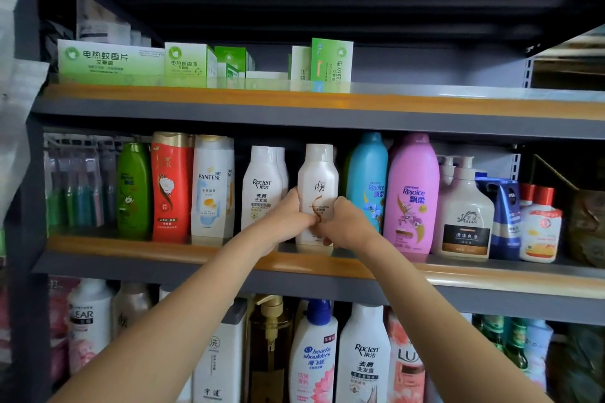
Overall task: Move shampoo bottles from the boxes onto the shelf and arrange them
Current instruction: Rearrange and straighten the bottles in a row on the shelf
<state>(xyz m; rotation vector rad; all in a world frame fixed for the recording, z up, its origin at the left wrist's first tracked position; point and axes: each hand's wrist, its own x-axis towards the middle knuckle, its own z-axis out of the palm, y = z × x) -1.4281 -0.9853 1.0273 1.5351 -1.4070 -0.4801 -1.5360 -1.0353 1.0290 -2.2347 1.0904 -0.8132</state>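
Middle shelf (229,257) packed with bottles; left hand (288,213) and right hand (347,222) both grip the white bottle (317,180), upright.

Middle shelf (327,267), left to right:
- green bottle (133,190): 1
- red bottle (171,186): 1
- Pantene bottles (211,186): 2, one behind the other
- Raclen bottles (262,186): 2, likewise
- white bottle with brown swirl (318,180): 1
- blue Rejoice bottle (368,180): 1
- pink Rejoice bottle (412,193): 1
- white pump bottles (465,209): 2
- blue refill pouch (504,216): 1
- red-capped bottles (540,226): 2

Hands: 2.
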